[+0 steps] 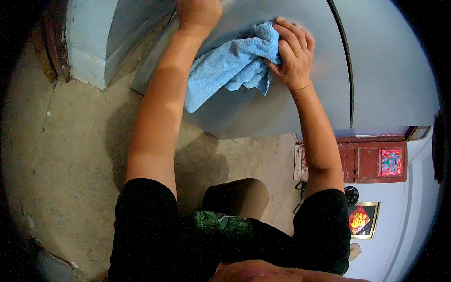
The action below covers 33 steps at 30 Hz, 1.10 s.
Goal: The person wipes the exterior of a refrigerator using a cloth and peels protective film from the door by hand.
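While our right hand (296,56) sits at about 1 o'clock in the view, its fingers (300,40) are bent and lie close to one another, and with the thumb (276,69) opposite we grip a bunch of the blue cloth (230,58) between them. The cloth lies at 12 o'clock against the grey panel (263,110); its loose tail trails toward 8 o'clock, ending just beside our left forearm (159,103). Our left hand (199,14) is a little short of 12 o'clock, where the view's top edge cuts it off; we cannot tell how its fingers stand or what they touch.

From our right hand, a stretch of panel runs toward 3 o'clock as far as the dark seam (346,56), with more grey surface past it. At 6 o'clock from the cloth we see the panel's edge, then floor (253,157). A pale post (87,42) stands at 10 o'clock, well apart from the cloth; a red door (369,162) shows at 3 o'clock.
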Each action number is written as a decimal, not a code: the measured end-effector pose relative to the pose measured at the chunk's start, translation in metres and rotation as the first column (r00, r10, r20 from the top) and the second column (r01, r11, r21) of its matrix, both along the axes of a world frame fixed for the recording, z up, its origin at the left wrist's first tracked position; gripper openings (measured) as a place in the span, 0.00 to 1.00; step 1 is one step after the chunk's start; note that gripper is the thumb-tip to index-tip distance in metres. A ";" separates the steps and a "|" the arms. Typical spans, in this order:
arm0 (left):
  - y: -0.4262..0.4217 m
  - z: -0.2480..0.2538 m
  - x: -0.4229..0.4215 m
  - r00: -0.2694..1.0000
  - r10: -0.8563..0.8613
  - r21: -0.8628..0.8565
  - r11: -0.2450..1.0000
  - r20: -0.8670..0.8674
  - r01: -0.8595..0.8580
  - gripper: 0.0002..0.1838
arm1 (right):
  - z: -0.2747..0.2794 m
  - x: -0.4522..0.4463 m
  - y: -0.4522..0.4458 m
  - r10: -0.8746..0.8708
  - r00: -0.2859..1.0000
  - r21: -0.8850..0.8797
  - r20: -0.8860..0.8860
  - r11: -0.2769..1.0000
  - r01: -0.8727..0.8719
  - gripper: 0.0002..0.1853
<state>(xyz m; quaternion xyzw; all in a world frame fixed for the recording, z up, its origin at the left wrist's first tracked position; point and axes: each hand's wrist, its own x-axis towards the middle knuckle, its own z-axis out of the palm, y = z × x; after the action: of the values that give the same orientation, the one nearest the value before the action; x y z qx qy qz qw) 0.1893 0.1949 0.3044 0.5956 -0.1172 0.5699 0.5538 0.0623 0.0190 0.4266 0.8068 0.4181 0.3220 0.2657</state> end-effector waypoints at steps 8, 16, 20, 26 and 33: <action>0.006 -0.017 0.015 0.966 -0.243 -0.273 0.927 0.091 0.259 0.03 | 0.000 -0.003 0.002 -0.024 1.000 0.000 -0.007 1.000 0.024 0.20; 0.018 -0.010 0.008 0.904 -0.426 -0.229 0.879 0.013 0.418 0.11 | 0.000 -0.002 0.002 -0.004 1.000 0.007 -0.004 1.000 0.004 0.20; 0.019 -0.008 0.010 0.928 -0.371 -0.190 0.909 0.032 0.370 0.12 | 0.000 -0.001 0.003 -0.003 1.000 0.010 -0.001 1.000 0.003 0.20; 0.020 0.000 0.002 0.997 -0.051 -0.056 0.997 0.057 0.054 0.09 | 0.000 -0.001 0.003 0.000 1.000 0.009 -0.002 1.000 0.000 0.20; 0.016 0.005 0.000 0.999 0.027 -0.048 0.999 0.021 -0.026 0.05 | 0.000 0.000 0.004 0.026 1.000 0.017 0.006 1.000 -0.026 0.19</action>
<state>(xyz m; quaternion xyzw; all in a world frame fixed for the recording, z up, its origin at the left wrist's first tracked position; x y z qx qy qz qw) 0.1892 0.2112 0.3095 0.5775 -0.1017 0.5863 0.5590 0.0622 0.0231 0.4266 0.8026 0.4251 0.3310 0.2559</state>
